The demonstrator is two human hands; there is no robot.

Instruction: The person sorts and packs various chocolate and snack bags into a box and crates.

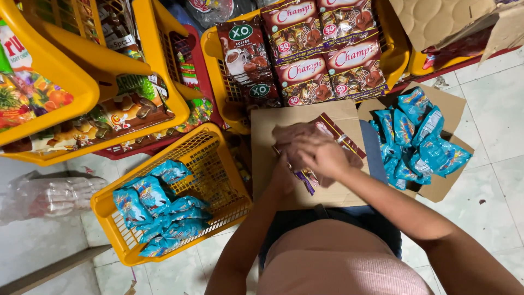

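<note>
Head view, looking straight down. Both hands meet over a flat sheet of brown cardboard [284, 180] resting across the person's lap. The right hand [322, 155] lies on top, fingers curled around a strip of small maroon and purple foil sachets [341, 136]; the strip's upper end sticks out past the knuckles toward the top right, and a purple end shows below the hands. The left hand [292, 145] sits partly beneath the right, also closed on the same strip; its fingers are mostly hidden.

Just right of the hands, an opened brown cardboard box [447, 104] lies on the pale tiled floor [491, 180], holding a heap of shiny blue snack packets [417, 142]. To the left, a yellow plastic lattice basket [213, 158] stands on the floor with more blue packets of the same kind [158, 210] piled in its lower half. Beyond the cardboard sheet, another yellow basket [396, 54] carries large maroon chocolate-candy bags [322, 49] and a coffee-candy bag [245, 54]. Further yellow baskets [71, 76] at top left hold assorted colourful sweet packs. A crumpled clear plastic bag [49, 194] lies at far left.
</note>
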